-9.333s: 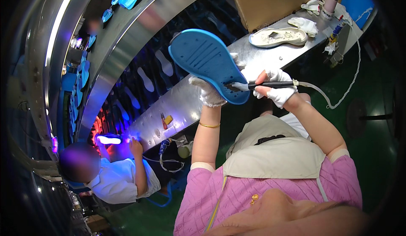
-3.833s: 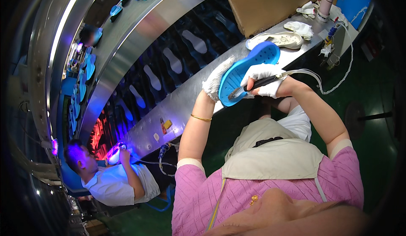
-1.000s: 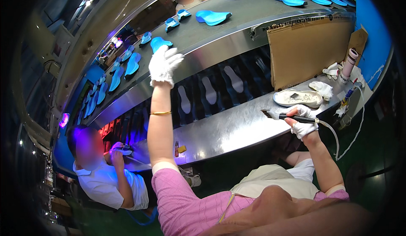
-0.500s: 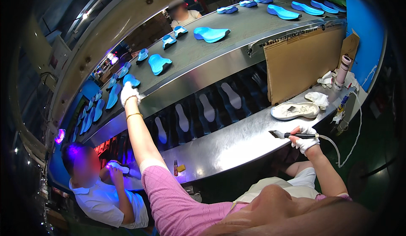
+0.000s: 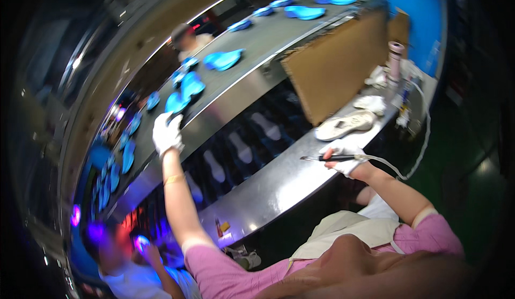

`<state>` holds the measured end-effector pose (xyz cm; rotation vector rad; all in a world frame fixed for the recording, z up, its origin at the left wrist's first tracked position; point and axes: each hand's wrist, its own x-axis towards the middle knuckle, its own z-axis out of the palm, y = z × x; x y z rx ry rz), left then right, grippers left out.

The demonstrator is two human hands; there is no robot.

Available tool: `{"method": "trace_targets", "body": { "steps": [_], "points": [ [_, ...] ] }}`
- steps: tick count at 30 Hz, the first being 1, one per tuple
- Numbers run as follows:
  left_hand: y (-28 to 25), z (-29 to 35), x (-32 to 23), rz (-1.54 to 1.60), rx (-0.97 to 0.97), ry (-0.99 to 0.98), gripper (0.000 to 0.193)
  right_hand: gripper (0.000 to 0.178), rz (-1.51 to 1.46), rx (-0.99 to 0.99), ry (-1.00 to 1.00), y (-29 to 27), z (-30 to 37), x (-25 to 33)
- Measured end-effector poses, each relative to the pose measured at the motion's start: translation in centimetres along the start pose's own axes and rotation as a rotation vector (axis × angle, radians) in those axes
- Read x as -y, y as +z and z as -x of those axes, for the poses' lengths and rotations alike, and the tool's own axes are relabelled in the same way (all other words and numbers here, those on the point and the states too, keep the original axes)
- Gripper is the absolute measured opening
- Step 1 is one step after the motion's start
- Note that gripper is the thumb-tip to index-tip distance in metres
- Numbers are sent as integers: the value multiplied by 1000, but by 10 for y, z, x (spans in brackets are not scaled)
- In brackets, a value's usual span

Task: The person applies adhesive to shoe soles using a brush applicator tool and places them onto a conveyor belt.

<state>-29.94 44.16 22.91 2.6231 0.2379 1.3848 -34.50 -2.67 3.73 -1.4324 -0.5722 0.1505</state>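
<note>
My left hand (image 5: 167, 134), in a white glove, reaches out to the edge of the conveyor belt. Its fingers close on the near end of a blue shoe sole (image 5: 177, 102), though blur softens the exact grip. Just beyond that piece lies another blue sole (image 5: 192, 85), partly overlapped by it in the view. My right hand (image 5: 346, 159), also gloved with bare fingertips showing, grips a black-handled brush (image 5: 335, 158) fed by a white tube (image 5: 394, 170). The brush hangs over the metal ledge (image 5: 279, 183), its flat tip pointing left.
More blue soles lie along the belt (image 5: 257, 44). A cardboard sheet (image 5: 340, 65) stands behind the ledge. On the ledge's right are a pale sole-shaped tray (image 5: 346, 126), white cloths (image 5: 370, 104) and a pink cylinder (image 5: 395, 57). A co-worker (image 5: 115, 256) works at lower left.
The view has turned and blurred. My left hand has shifted slightly with the blue sole, which now appears beside another sole. My right hand has moved left with the brush.
</note>
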Motion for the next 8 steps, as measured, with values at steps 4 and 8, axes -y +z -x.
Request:
{"method": "trace_targets", "body": {
  "steps": [4,8],
  "points": [
    [-50,17,-26,450,-201,44,33,17,120,-40,63,-20,10,-3],
    [-74,21,-20,563,-419,-45,64,13,101,-20,111,-27,10,4]
  ]
}}
